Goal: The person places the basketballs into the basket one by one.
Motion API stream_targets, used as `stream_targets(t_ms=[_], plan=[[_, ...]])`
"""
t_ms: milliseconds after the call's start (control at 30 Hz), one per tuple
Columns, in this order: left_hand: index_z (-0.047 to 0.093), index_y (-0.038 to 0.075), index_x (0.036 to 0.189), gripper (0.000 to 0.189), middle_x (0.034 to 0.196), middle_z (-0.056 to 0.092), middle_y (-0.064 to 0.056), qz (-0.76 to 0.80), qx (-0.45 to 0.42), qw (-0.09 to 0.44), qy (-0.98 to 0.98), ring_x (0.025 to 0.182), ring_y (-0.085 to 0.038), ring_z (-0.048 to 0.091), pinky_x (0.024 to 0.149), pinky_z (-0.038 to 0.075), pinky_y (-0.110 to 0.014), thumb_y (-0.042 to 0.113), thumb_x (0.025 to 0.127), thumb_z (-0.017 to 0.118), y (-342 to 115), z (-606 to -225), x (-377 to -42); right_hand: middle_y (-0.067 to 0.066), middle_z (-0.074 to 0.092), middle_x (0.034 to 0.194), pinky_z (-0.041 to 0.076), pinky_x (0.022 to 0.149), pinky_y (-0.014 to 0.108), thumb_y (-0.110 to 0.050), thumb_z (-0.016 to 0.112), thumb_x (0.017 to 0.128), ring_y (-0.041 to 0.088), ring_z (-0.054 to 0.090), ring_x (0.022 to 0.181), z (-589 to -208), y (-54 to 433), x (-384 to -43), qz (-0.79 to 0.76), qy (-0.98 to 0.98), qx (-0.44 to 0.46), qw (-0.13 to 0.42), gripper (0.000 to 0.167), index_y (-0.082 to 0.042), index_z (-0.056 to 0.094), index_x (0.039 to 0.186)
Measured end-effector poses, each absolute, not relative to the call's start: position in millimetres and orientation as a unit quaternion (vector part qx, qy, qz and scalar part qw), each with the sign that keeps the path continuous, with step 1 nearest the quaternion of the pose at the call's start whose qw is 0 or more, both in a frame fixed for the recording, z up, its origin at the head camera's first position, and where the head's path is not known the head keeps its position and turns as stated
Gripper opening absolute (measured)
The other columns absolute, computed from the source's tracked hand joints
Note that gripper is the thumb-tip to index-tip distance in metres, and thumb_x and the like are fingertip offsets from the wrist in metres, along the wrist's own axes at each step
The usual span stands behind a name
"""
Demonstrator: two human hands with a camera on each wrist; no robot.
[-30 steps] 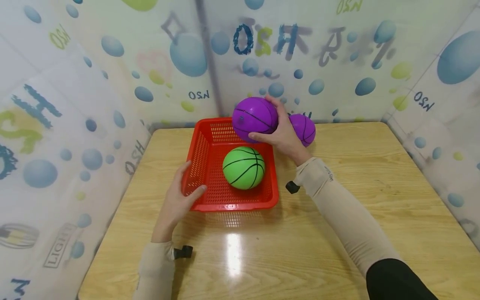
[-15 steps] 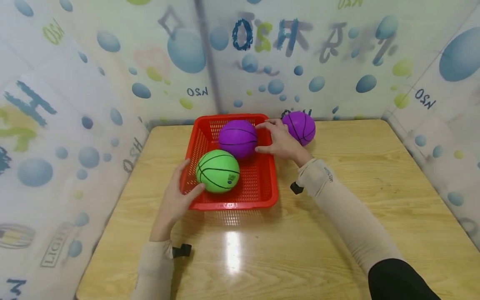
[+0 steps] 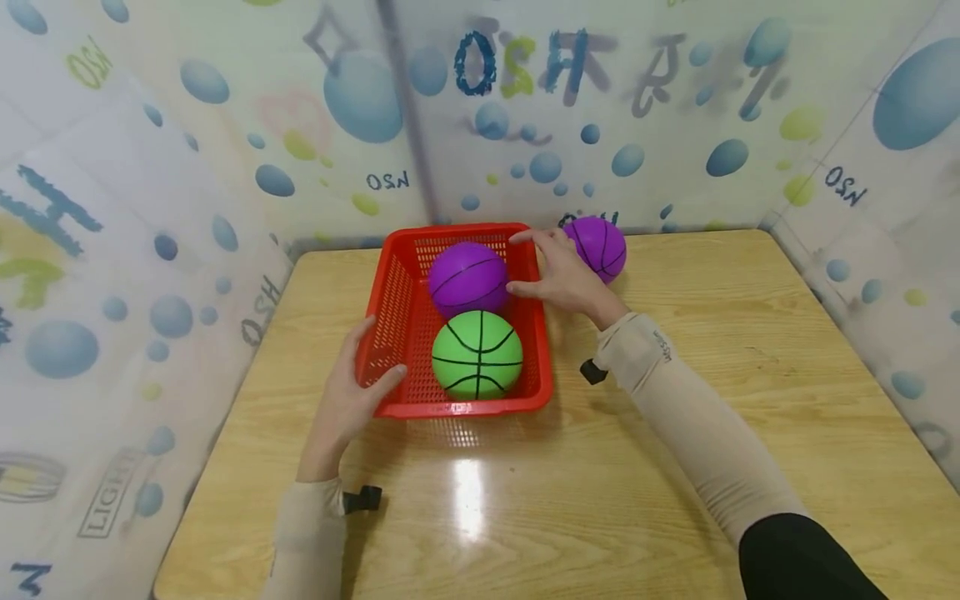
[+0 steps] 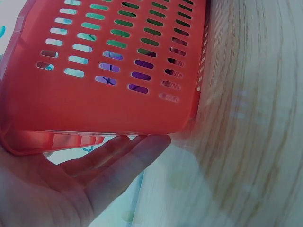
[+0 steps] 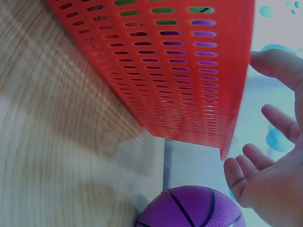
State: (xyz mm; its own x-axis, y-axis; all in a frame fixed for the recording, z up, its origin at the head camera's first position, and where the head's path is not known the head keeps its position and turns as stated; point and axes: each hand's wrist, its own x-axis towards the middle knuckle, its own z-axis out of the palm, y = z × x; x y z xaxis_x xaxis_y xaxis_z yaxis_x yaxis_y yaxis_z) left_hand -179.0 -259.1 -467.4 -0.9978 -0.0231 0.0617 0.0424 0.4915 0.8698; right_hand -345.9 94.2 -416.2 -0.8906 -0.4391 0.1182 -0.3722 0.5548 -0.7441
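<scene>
A red plastic basket point(image 3: 457, 409) with slotted walls stands on the table. In it lie a purple ball point(image 3: 468, 279) at the back and a green ball point(image 3: 477, 357) in front, both marked like basketballs. My left hand point(image 3: 348, 400) holds the basket's near left corner, thumb over the rim, fingers along the outer left wall in the left wrist view. My right hand point(image 3: 558, 271) hovers over the basket's right rim with fingers spread and nothing in it. Just behind it on the table rests a second purple ball point(image 3: 600, 248), partly hidden by the fingers in the head view.
The wooden table point(image 3: 675, 400) meets a patterned wall covering point(image 3: 645, 100) at the back, with more of it on both sides. Each wrist carries a small black camera mount, such as the left camera mount point(image 3: 363, 498).
My right hand has let go of the purple ball, which dropped into the basket. The green ball rolled left, then back right and toward the front. My left hand stayed on the corner.
</scene>
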Motion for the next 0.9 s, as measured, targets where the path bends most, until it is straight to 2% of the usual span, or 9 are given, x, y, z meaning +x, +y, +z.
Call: stream_targets(t_ms=[133, 267, 467, 733, 900], plan=[[0.024, 0.031, 0.178, 0.091, 0.175, 0.04, -0.016, -0.502, -0.006, 0.034, -0.864, 0.153, -0.043, 0.049, 0.126, 0.036, -0.07, 0.032, 0.104, 0.078, -259, -467, -178, 0.019, 0.039, 0.165, 0.041, 0.123, 0.068, -0.033, 0.088, 0.096, 0.041, 0.031, 0.158, -410, 98, -341, -0.42, 0.878, -0.226, 0.034, 0.077, -0.016, 0.051, 0.161], [0.025, 0.031, 0.178, 0.091, 0.175, 0.041, -0.016, -0.5, -0.004, 0.033, -0.865, 0.151, -0.042, 0.05, 0.126, 0.037, -0.067, 0.03, 0.104, 0.078, -259, -467, -178, 0.016, 0.041, 0.165, 0.044, 0.121, 0.066, -0.035, 0.088, 0.096, 0.036, 0.036, 0.152, -403, 105, -336, -0.422, 0.877, -0.227, 0.016, 0.081, -0.017, 0.048, 0.164], [0.024, 0.03, 0.178, 0.091, 0.175, 0.04, -0.016, -0.504, -0.008, 0.033, -0.863, 0.151, -0.042, 0.05, 0.126, 0.038, -0.067, 0.032, 0.104, 0.078, -259, -466, -178, 0.015, 0.037, 0.172, 0.038, 0.125, 0.069, -0.039, 0.088, 0.094, 0.036, 0.032, 0.159, -393, 117, -332, -0.414, 0.88, -0.233, -0.019, 0.089, -0.02, 0.042, 0.168], [0.025, 0.028, 0.178, 0.092, 0.179, 0.034, -0.013, -0.504, -0.016, 0.041, -0.863, 0.156, -0.041, 0.044, 0.13, 0.032, -0.068, 0.032, 0.104, 0.079, -260, -467, -178, 0.013, 0.035, 0.172, 0.041, 0.123, 0.065, -0.036, 0.092, 0.09, 0.037, 0.036, 0.154, -373, 129, -330, -0.46, 0.855, -0.227, -0.08, 0.098, -0.021, 0.039, 0.171], [0.024, 0.028, 0.178, 0.092, 0.18, 0.033, -0.012, -0.502, -0.021, 0.044, -0.864, 0.159, -0.04, 0.042, 0.13, 0.03, -0.068, 0.034, 0.104, 0.079, -261, -468, -177, 0.006, 0.033, 0.173, 0.035, 0.128, 0.058, -0.033, 0.095, 0.089, 0.028, 0.034, 0.157, -358, 137, -326, -0.493, 0.835, -0.214, -0.118, 0.098, -0.025, 0.039, 0.17]])
